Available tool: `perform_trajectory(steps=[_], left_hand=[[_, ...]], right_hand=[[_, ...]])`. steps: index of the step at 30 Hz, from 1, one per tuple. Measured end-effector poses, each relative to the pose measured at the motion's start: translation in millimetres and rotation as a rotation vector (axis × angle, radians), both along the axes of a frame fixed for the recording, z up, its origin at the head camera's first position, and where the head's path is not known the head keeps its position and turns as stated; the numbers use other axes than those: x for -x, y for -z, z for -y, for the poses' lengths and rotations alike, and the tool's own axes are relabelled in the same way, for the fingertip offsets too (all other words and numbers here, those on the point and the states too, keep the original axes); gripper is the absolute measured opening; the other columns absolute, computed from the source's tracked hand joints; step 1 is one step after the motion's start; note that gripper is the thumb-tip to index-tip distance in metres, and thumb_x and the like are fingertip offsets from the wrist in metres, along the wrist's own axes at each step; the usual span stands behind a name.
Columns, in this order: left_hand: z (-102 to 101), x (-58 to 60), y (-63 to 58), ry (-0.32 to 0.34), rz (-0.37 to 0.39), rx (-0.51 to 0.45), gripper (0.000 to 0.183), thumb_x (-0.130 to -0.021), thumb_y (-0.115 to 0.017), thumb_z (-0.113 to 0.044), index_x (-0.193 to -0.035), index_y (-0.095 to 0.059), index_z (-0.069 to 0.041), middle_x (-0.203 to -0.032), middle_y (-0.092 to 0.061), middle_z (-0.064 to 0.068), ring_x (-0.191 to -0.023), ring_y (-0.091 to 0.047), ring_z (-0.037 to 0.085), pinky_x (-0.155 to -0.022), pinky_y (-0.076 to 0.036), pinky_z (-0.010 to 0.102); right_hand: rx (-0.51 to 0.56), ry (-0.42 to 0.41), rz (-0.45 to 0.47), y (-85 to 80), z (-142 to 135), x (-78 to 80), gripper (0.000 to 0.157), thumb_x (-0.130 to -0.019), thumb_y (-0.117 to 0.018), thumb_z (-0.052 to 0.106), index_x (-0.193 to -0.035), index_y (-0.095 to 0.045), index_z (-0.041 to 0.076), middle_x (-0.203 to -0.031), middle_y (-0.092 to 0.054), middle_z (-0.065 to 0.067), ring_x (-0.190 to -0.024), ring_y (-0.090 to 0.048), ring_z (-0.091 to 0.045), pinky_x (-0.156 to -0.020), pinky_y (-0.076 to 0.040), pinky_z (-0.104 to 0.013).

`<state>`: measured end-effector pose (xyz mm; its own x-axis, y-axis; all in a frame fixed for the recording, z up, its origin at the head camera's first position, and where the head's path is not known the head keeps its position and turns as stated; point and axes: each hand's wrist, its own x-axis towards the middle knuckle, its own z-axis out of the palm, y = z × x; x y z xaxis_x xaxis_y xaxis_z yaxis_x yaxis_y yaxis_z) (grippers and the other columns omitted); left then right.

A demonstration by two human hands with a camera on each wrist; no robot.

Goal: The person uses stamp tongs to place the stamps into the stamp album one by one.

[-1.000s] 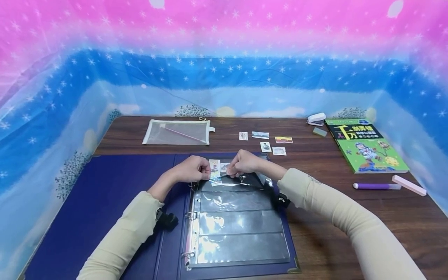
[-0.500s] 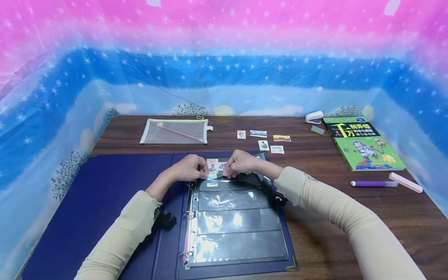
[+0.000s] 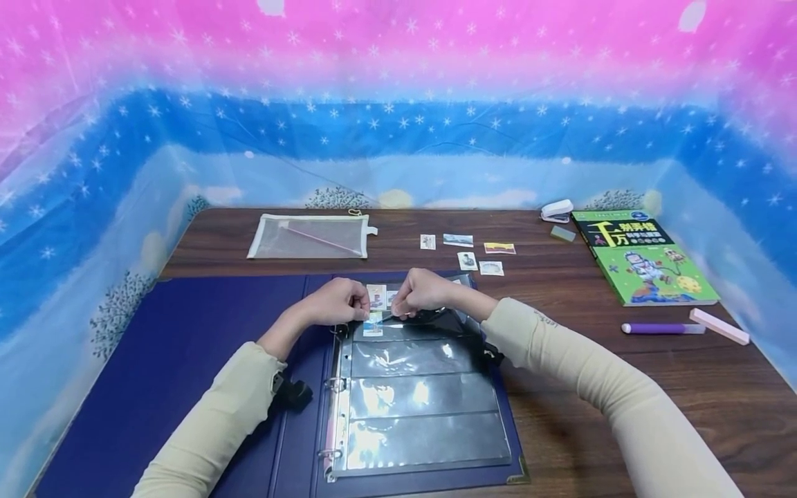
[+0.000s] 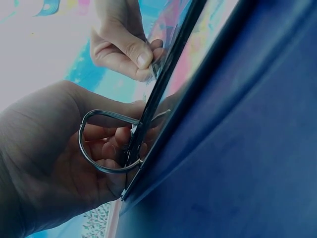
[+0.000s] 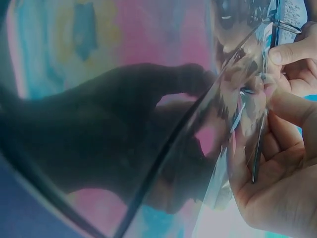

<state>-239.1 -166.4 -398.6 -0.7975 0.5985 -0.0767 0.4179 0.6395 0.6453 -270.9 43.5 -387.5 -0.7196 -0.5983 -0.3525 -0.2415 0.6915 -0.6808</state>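
Note:
A dark blue ring binder [image 3: 205, 360] lies spread flat, with a black-backed album page [image 3: 429, 394] of clear pockets on its rings. At the page's top left, my left hand [image 3: 338, 301] pinches the page edge beside a metal ring [image 4: 86, 141]. Close to its right, my right hand [image 3: 422, 292] pinches the clear pocket film [image 5: 237, 99], its thumb and fingertips on the film. A blue-toned stamp [image 3: 373, 324] shows in the top pocket between the hands. Above it are a pale stamp [image 3: 376, 296] and another stamp [image 3: 391, 297], partly hidden by the right fingers.
Several loose stamps [image 3: 458, 241] lie behind the binder. A mesh zip pouch [image 3: 309, 236] is at the back left. On the right are a stapler [image 3: 556, 210], an eraser [image 3: 563, 234], a green book [image 3: 647, 266], a purple marker [image 3: 660, 328] and a pink stick [image 3: 719, 326].
The blue-toned stamp in the top pocket has turned straighter and shows more fully. My right hand has shifted slightly left, and my left hand keeps its hold. The head view has drifted a little.

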Motion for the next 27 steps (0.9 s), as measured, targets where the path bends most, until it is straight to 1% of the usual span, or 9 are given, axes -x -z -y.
perform_trajectory(steps=[3, 6, 9, 11, 13, 15, 19, 23, 27], left_hand=[[2, -1.2, 1.4, 0.004, -0.010, 0.005, 0.010, -0.081, -0.063, -0.009, -0.071, -0.061, -0.009, -0.060, -0.047, -0.005, -0.054, -0.041, 0.008, -0.058, -0.037, 0.022], [1, -2.1, 2.1, 0.016, -0.045, 0.020, 0.013, -0.081, -0.062, -0.010, -0.069, -0.058, -0.010, -0.060, -0.044, -0.006, -0.054, -0.040, 0.007, -0.062, -0.038, 0.024], [0, -2.3, 1.7, 0.023, -0.088, 0.044, 0.015, -0.081, -0.063, -0.011, -0.068, -0.056, -0.011, -0.059, -0.043, -0.006, -0.054, -0.040, 0.007, -0.080, -0.044, 0.032], [-1, -2.7, 1.3, 0.025, -0.108, 0.060, 0.015, -0.080, -0.063, -0.012, -0.067, -0.055, -0.011, -0.059, -0.045, -0.006, -0.054, -0.041, 0.007, -0.093, -0.041, 0.038], [-1, -2.6, 0.7, 0.015, -0.107, 0.074, 0.014, -0.080, -0.064, -0.013, -0.067, -0.056, -0.012, -0.059, -0.046, -0.006, -0.054, -0.042, 0.006, -0.096, -0.039, 0.039], [0, -2.7, 0.2, 0.004, -0.103, 0.085, 0.013, -0.079, -0.063, -0.013, -0.067, -0.056, -0.012, -0.060, -0.047, -0.006, -0.055, -0.042, 0.006, -0.087, -0.043, 0.034], [2, -3.2, -0.5, -0.021, -0.083, 0.088, 0.012, -0.077, -0.063, -0.013, -0.067, -0.057, -0.012, -0.060, -0.047, -0.007, -0.055, -0.042, 0.006, -0.067, -0.039, 0.023], [1, -2.7, 0.1, -0.036, -0.063, 0.065, 0.012, -0.077, -0.063, -0.013, -0.067, -0.057, -0.012, -0.060, -0.046, -0.007, -0.055, -0.041, 0.006, -0.065, -0.038, 0.021], [-2, -2.5, 2.6, -0.039, -0.050, 0.054, 0.012, -0.077, -0.063, -0.012, -0.067, -0.057, -0.013, -0.060, -0.047, -0.007, -0.055, -0.041, 0.006, -0.064, -0.038, 0.021]], right_hand=[[0.003, -0.027, 0.012, -0.1, 2, 1.7, 0.011, -0.082, -0.068, 0.011, -0.081, -0.076, 0.003, -0.071, -0.072, -0.003, -0.078, -0.063, -0.003, -0.066, -0.046, -0.016], [0.004, -0.048, 0.054, -1.9, 3, 5.3, 0.012, -0.083, -0.068, 0.011, -0.087, -0.075, 0.001, -0.073, -0.072, -0.004, -0.078, -0.065, -0.004, -0.068, -0.050, -0.018], [0.007, -0.058, 0.075, -4.5, 1, 10.1, 0.016, -0.083, -0.068, 0.012, -0.093, -0.074, 0.001, -0.072, -0.072, -0.006, -0.065, -0.063, -0.008, -0.064, -0.052, -0.022], [0.015, -0.063, 0.047, -5.5, -2, 13.2, 0.017, -0.084, -0.067, 0.014, -0.095, -0.074, 0.002, -0.074, -0.073, -0.007, -0.064, -0.064, -0.008, -0.064, -0.052, -0.023], [0.031, -0.044, 0.008, -6.3, -7, 16.2, 0.018, -0.084, -0.067, 0.016, -0.096, -0.074, 0.003, -0.078, -0.073, -0.008, -0.065, -0.064, -0.009, -0.065, -0.052, -0.024], [0.049, 0.004, -0.029, -6.8, -13, 19.1, 0.019, -0.085, -0.066, 0.018, -0.098, -0.074, 0.006, -0.082, -0.074, -0.008, -0.068, -0.064, -0.011, -0.066, -0.051, -0.025], [0.086, 0.151, -0.110, -8.1, -26, 27.2, 0.023, -0.086, -0.065, 0.023, -0.103, -0.072, 0.009, -0.090, -0.073, -0.009, -0.073, -0.065, -0.015, -0.067, -0.050, -0.026], [0.102, 0.301, -0.239, -8.1, -43, 39.5, 0.026, -0.088, -0.064, 0.027, -0.107, -0.071, 0.011, -0.098, -0.072, -0.011, -0.080, -0.065, -0.019, -0.067, -0.048, -0.026], [0.072, 0.412, -0.365, -5.6, -59, 52.4, 0.028, -0.089, -0.061, 0.029, -0.108, -0.070, 0.011, -0.104, -0.071, -0.012, -0.080, -0.062, -0.023, -0.066, -0.043, -0.028]])
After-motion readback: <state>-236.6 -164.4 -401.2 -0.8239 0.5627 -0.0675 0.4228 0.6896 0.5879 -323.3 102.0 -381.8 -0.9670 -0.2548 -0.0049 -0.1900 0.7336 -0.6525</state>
